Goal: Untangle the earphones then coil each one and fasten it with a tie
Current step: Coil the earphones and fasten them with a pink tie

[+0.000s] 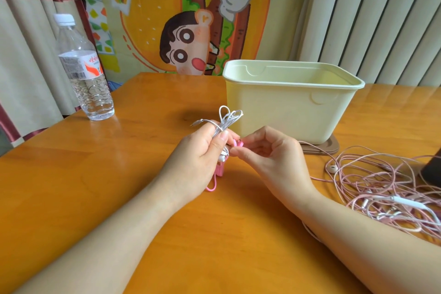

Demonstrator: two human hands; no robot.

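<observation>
Forearms reach in over the near edge of the glossy orange wooden table [119, 198]. Toward the right edge lies a loose heap of pale pink corded earphones [381, 188], knotted together and not yet sorted.

At the middle of the table, held clear of the wood, the left hand [200, 148] grips a folded bundle of white corded earphones [229, 118]. Its thumb presses across the strands, and the loops fan out above the fist. A pink silicone strap tie [219, 170] dangles below that hand. The right hand [269, 150] pinches the tie's upper end between thumb and forefinger, just beside the left thumb.

Beyond the hands, a cream plastic tub [286, 112] sits on a brown lid [331, 148]. A clear plastic water bottle [84, 71] stands by the far left edge.

The likely slip is the coil springing apart. If the left thumb eases while the tie is drawn round, the loops could splay and the bundle would need rewinding. The tie could also close on only some strands, leaving the plug end trailing. A dropped bundle landing rightward might snag in the pink heap.
</observation>
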